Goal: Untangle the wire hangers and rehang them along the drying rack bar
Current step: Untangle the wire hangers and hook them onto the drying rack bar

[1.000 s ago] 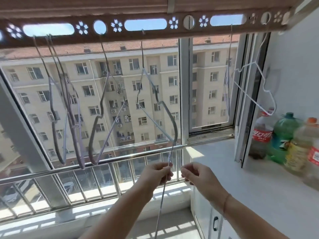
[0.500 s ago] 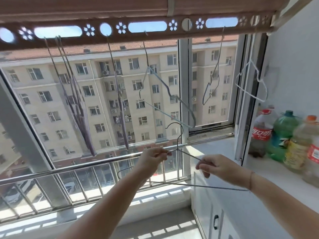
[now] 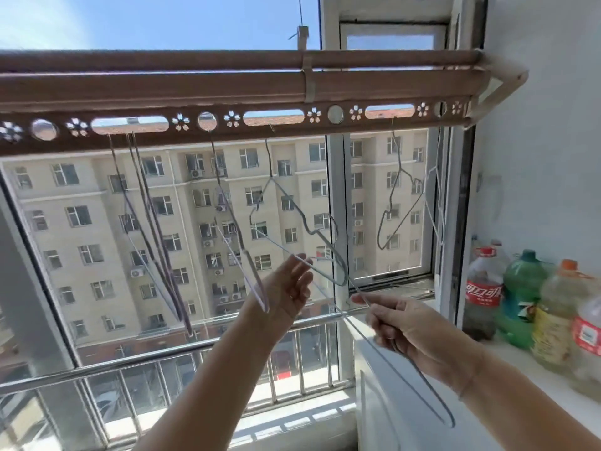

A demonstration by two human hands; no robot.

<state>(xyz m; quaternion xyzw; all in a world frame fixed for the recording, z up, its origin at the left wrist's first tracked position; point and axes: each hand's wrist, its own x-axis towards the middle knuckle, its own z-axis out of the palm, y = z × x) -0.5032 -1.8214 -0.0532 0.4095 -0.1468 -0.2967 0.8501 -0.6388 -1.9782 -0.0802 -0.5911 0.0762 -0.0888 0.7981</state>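
Head view: most of the job looks done. Wire hangers hang by their hooks from the slots of the drying rack bar (image 3: 188,136). There is a tight bunch on the left (image 3: 153,255), a single one beside it (image 3: 234,229), a middle hanger (image 3: 305,219), and two more by the window frame on the right (image 3: 395,203).

One loose wire hanger (image 3: 452,423) is off the bar, held low and slanting down to the right between the two hands. The right hand (image 3: 400,323) has thumb and forefinger clamped on its wire. The left hand (image 3: 286,288) is raised with its fingers (image 3: 304,260) fairly straight and a wire crossing their tips. Motion blur hides whether they pinch it.

The loose hanger's upper end sits right at the middle hanger's lower shoulder, and I can't tell whether the two are touching or hooked together.

What seems left is to free that hanger if it is caught and hook it into an open slot. After that, the crowded left bunch probably needs spreading along the bar.
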